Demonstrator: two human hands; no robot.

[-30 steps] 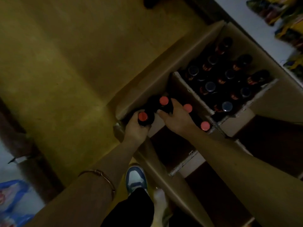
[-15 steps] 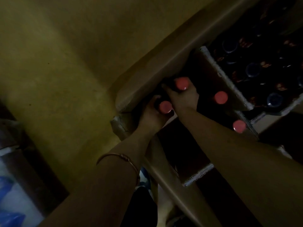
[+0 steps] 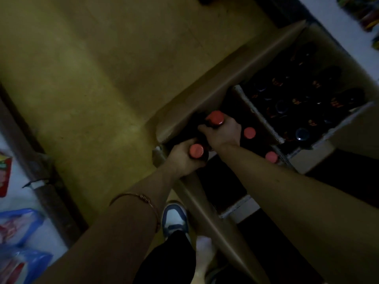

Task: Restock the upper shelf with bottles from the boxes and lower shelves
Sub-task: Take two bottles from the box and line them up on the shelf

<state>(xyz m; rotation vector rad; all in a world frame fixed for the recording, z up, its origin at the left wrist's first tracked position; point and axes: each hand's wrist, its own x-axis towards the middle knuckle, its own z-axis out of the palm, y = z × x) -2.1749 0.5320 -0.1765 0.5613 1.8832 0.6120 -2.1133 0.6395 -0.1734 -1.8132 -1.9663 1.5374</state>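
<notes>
Red-capped bottles (image 3: 196, 151) stand upright, frame centre, in the cardboard box (image 3: 205, 95): left hand (image 3: 182, 158) grips the nearer, right hand (image 3: 222, 131) grips the farther bottle (image 3: 215, 117).

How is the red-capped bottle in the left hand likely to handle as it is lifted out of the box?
The red-capped bottle looks dark and full, so probably heavy for its size. Left hand grips near the neck, so it may swing. Whether it is glass or slippery cannot be told.
</notes>
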